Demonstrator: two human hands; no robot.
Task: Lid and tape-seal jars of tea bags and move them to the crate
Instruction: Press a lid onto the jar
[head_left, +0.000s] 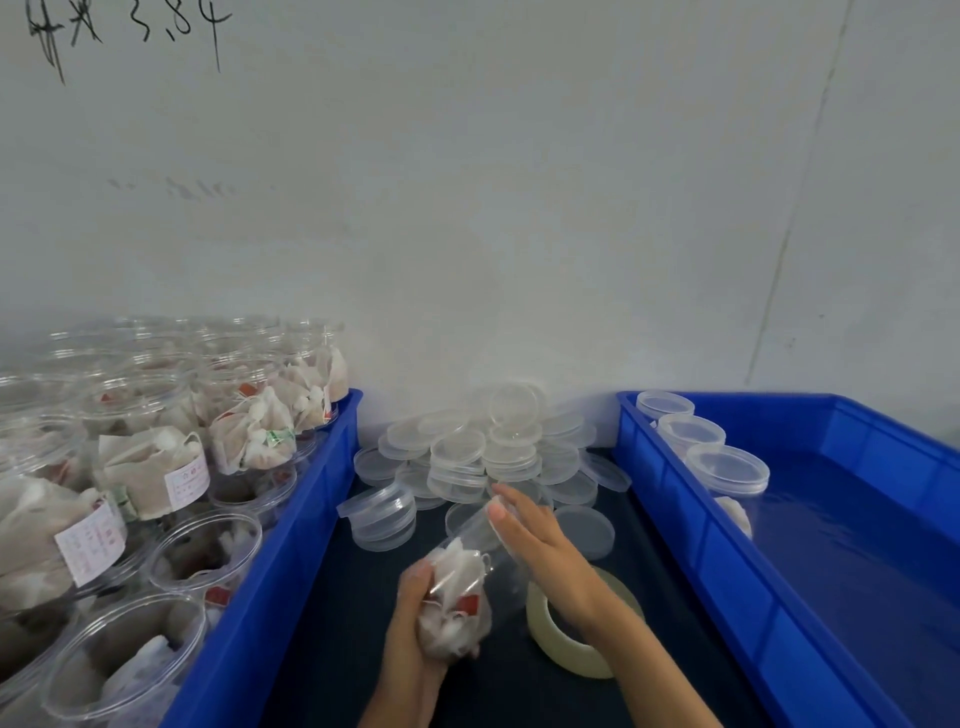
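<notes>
My left hand (415, 618) grips the lower end of a clear jar of tea bags (467, 587), which lies tilted over the dark table with its mouth pointing away. My right hand (540, 540) rests flat on the jar's upper end, fingers stretched toward the lid pile; I cannot tell whether a lid is under the palm. A roll of clear tape (566, 644) lies on the table just under my right wrist. A heap of clear plastic lids (483, 452) sits against the wall beyond the jar.
A blue crate (291, 545) on the left is packed with open jars of tea bags (150, 467). A second blue crate (857, 519) on the right holds three lidded jars (727, 470) along its far left side. A white wall stands close behind.
</notes>
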